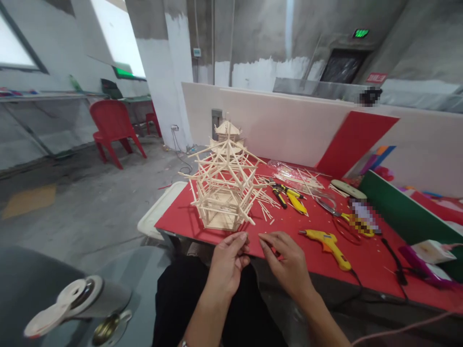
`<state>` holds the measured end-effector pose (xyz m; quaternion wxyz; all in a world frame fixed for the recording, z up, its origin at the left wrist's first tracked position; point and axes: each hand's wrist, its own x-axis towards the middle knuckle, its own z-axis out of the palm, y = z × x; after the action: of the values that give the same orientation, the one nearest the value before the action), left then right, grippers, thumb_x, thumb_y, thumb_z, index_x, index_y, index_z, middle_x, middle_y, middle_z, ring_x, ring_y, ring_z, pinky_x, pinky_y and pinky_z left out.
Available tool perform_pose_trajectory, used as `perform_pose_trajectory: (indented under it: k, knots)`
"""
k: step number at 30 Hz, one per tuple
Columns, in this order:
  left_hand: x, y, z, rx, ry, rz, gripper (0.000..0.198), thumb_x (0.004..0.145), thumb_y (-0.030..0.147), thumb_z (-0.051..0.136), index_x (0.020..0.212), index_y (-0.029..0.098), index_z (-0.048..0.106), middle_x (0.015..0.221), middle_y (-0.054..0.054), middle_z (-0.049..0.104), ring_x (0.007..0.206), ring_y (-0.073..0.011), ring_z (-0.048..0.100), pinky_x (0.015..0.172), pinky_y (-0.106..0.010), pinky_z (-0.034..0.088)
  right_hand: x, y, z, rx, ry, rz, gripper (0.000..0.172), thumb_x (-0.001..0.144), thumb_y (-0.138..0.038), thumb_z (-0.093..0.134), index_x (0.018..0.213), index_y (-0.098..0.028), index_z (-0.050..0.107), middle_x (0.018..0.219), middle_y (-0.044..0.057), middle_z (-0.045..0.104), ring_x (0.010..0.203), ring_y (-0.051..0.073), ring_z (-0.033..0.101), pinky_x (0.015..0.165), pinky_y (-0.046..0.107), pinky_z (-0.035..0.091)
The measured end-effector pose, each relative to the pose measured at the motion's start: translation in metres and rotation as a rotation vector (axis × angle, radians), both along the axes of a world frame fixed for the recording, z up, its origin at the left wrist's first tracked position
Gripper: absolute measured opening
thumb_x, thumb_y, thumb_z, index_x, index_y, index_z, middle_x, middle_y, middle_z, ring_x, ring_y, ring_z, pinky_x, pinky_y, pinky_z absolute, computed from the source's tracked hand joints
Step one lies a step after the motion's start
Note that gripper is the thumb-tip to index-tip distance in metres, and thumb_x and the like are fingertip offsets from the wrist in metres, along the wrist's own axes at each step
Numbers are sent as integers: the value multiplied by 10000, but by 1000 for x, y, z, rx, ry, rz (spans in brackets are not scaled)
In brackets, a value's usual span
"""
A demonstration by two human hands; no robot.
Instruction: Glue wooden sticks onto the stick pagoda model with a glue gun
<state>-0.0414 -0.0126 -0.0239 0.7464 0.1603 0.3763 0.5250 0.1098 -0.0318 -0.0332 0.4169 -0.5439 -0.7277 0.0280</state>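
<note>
The model (224,195), an open frame of pale sticks, stands upright on the red desk (289,241) at its near left part. A smaller tower (227,130) rises directly behind the model, its lower half hidden by the frame's crossing sticks.

The left hand (227,262) is just in front of the model, near its base; thumb and forefinger are pinched together, the other fingers (244,261) curled. The right hand (287,262) is in front and to the right of the model, palm down, thumb and forefinger drawn close at the tips. Whether either hand grips something thin I cannot tell. A band at the left wrist is cut off by the lower edge.

Right of the model lie loose sticks (265,200), some beneath a clear bag (289,171) whose outline is hard to make out, then pliers (297,202) with yellow handles. Farther right are a yellow glue gun (327,243), its cord passing over the desk's edge, and scissors (334,209), their handles partly lost in a blurred patch. Well left of the model, a red chair (114,118) stands on the floor.
</note>
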Motion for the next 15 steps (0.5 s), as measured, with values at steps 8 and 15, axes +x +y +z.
perform_pose_trajectory:
  k: [8,15]
  knots:
    - [21,5,-11,-53,72,2,310,580,277,812,800,124,658,720,-14,623,543,-67,539,433,-158,363,13,4,-13,-131,-28,-57,217,898,-290,499,931,-209,698,826,44,694,781,157,635,713,265,487]
    - [39,14,-14,-109,95,-28,302,578,255,823,770,122,631,629,29,569,491,-47,509,382,-138,314,61,10,-22,-170,-119,-262,252,897,-314,474,954,-212,698,902,49,707,840,164,641,749,269,468]
